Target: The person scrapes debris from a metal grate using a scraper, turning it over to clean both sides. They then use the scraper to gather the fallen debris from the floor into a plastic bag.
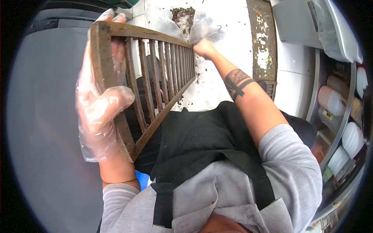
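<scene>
A long, rusty brown metal grate (161,83) with parallel bars stands tilted in front of me. My left hand (103,101), in a clear plastic glove, is closed around its near end frame, thumb on the inner side. At the far end, my right hand (204,49) is closed beside the grate's corner and overlaps a clear plastic bag (204,29); I cannot tell what is in its fingers. Dark, wet-looking debris (183,18) lies within the plastic just beyond the grate.
Dark crumbs dot the white tiled floor (235,23). A brown strip with pale flaking patches (264,40) runs along the floor at right. Further right stands a metal shelf (314,87) with plastic containers (331,99) and stacked bowls (352,139). A large grey surface (46,116) fills the left side.
</scene>
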{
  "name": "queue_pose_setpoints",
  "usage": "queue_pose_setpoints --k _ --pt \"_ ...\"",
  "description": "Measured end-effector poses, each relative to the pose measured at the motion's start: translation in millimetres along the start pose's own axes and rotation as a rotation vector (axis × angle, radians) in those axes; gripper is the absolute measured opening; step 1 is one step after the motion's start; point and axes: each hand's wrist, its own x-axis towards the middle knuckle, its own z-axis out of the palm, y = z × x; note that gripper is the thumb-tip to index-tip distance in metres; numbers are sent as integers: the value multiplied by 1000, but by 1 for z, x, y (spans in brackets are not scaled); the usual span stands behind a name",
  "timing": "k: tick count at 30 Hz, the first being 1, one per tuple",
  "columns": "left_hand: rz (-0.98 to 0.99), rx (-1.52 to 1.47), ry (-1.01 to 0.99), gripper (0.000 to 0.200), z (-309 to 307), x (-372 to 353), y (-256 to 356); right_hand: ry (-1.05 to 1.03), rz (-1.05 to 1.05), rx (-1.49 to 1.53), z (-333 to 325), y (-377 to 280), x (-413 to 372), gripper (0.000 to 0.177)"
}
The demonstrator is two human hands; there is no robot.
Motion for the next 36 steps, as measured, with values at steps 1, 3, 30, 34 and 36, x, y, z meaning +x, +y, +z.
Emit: queue_pose_setpoints --k 1,3,30,34,36 --pt "7 -39 44 98 2 -1 -1 17 46 28 17 21 8 29" --pt "-28 -35 102 89 -3 -9 -2 -91 -1 -12 15 31 7 29" --pt "-384 -402 -25 45 1 -15 8 -84 -85 96 -165 -95 -365 36" --pt "-147 -261 63 82 37 -26 -2 8 -242 82 -179 -144 -386 29" --pt "-106 -275 30 67 44 -32 -1 122 -451 -83 -187 -184 -419 26"
